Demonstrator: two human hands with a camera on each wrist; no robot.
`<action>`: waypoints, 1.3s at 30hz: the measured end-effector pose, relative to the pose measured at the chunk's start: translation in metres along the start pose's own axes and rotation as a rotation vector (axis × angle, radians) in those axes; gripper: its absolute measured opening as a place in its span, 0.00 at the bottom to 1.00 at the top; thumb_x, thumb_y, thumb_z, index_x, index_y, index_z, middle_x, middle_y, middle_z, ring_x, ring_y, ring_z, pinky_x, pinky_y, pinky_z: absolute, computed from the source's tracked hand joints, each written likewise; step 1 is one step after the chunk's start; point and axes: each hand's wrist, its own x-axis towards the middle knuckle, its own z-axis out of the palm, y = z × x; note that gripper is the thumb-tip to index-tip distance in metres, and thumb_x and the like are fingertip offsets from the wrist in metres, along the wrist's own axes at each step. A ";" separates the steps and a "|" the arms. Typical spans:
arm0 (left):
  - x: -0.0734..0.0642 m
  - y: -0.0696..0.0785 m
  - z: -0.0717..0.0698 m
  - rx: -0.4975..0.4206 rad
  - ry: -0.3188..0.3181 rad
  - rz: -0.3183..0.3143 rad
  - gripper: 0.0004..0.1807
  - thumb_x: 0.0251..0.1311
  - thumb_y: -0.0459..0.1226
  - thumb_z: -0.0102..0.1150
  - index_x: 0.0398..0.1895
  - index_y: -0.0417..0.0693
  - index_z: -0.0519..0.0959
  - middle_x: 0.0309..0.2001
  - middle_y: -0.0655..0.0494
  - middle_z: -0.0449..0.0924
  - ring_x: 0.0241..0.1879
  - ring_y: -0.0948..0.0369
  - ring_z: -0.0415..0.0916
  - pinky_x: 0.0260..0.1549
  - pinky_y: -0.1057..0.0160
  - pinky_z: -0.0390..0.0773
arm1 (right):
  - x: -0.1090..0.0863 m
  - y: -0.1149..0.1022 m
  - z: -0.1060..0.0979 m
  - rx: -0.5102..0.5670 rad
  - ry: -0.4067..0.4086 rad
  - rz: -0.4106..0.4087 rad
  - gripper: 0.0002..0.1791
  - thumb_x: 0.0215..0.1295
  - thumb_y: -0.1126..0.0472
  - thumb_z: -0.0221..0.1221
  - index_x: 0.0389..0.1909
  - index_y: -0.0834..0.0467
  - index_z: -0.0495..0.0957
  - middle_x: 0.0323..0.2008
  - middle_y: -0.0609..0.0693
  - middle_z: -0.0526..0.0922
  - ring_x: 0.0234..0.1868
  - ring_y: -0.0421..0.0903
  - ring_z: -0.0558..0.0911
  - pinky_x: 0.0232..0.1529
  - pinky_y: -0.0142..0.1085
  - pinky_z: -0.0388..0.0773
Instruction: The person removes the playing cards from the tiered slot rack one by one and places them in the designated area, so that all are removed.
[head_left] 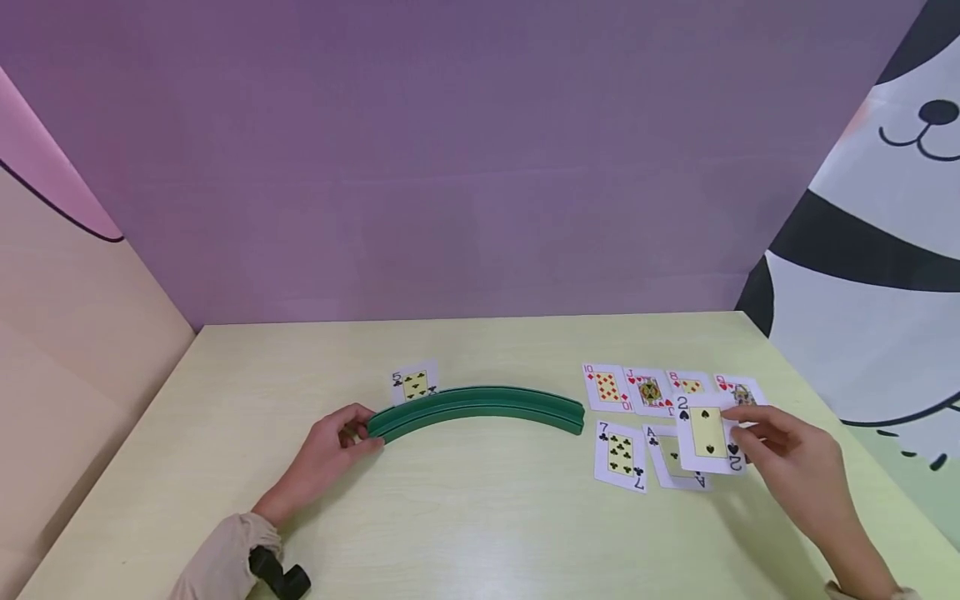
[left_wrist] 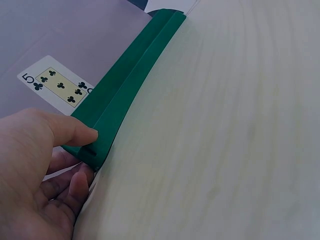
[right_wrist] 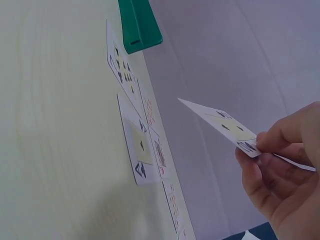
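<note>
My left hand (head_left: 337,450) grips the left end of a curved green card holder (head_left: 480,402), thumb on top and fingers beneath in the left wrist view. Upright in the holder stands a five of clubs (left_wrist: 60,86), its lower part hidden by the holder. Between thumb and fingers, my right hand (head_left: 798,462) pinches a two of spades (head_left: 705,435) by its right edge. That card is raised above the table and overlaps an ace of clubs (head_left: 667,457) in the head view. Left of the ace lies a seven of clubs (head_left: 621,457).
Behind the seven and ace runs a row of red cards: a ten of diamonds (head_left: 606,388), a jack of hearts (head_left: 648,392), an eight (head_left: 688,384) and a face card (head_left: 738,390). A purple backdrop (head_left: 480,167) rises behind the pale wooden table (head_left: 465,517).
</note>
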 end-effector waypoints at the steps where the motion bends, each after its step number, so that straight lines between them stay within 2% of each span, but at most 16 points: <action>1: 0.000 0.000 0.000 0.001 -0.002 -0.002 0.14 0.59 0.33 0.68 0.47 0.44 0.79 0.34 0.53 0.76 0.30 0.58 0.71 0.33 0.66 0.72 | 0.000 0.002 -0.001 0.000 -0.002 0.007 0.10 0.64 0.68 0.63 0.45 0.60 0.84 0.29 0.40 0.83 0.26 0.31 0.76 0.22 0.26 0.68; 9: 0.000 0.000 0.001 0.003 0.001 0.009 0.14 0.59 0.32 0.68 0.47 0.43 0.79 0.34 0.54 0.76 0.30 0.59 0.71 0.33 0.66 0.73 | 0.003 0.019 -0.005 0.011 -0.018 0.038 0.07 0.64 0.68 0.63 0.43 0.62 0.84 0.27 0.36 0.83 0.26 0.30 0.75 0.23 0.25 0.69; 16: 0.000 0.001 0.000 -0.008 0.001 0.011 0.14 0.59 0.33 0.68 0.47 0.42 0.79 0.34 0.53 0.75 0.30 0.59 0.70 0.32 0.67 0.72 | 0.005 0.041 -0.005 -0.048 -0.039 0.054 0.08 0.65 0.66 0.63 0.43 0.62 0.84 0.29 0.41 0.84 0.25 0.33 0.73 0.22 0.28 0.67; 22: -0.002 0.005 -0.001 -0.016 0.000 0.014 0.15 0.59 0.34 0.69 0.48 0.42 0.79 0.34 0.53 0.75 0.30 0.59 0.69 0.32 0.67 0.71 | 0.007 0.054 -0.008 -0.032 -0.033 0.053 0.08 0.64 0.67 0.63 0.43 0.63 0.85 0.32 0.25 0.79 0.28 0.28 0.73 0.25 0.25 0.68; 25: -0.001 0.004 -0.001 -0.018 -0.003 0.016 0.15 0.59 0.34 0.69 0.48 0.42 0.79 0.34 0.53 0.76 0.30 0.59 0.69 0.32 0.67 0.71 | 0.006 0.056 -0.009 -0.024 -0.034 0.054 0.08 0.64 0.67 0.63 0.42 0.64 0.85 0.32 0.23 0.78 0.30 0.27 0.73 0.28 0.24 0.66; 34: 0.000 0.000 0.000 -0.010 -0.005 0.008 0.14 0.59 0.32 0.68 0.47 0.43 0.79 0.34 0.53 0.76 0.31 0.58 0.70 0.33 0.67 0.72 | 0.004 0.060 -0.011 -0.030 -0.123 0.072 0.09 0.66 0.64 0.62 0.43 0.63 0.85 0.31 0.28 0.80 0.27 0.33 0.73 0.24 0.30 0.66; 39: 0.000 0.001 0.000 -0.009 -0.002 0.015 0.14 0.59 0.32 0.68 0.47 0.41 0.79 0.34 0.52 0.76 0.30 0.58 0.70 0.33 0.67 0.71 | 0.005 0.064 -0.010 -0.117 -0.174 0.080 0.10 0.66 0.62 0.63 0.44 0.62 0.85 0.34 0.45 0.85 0.26 0.32 0.73 0.24 0.29 0.68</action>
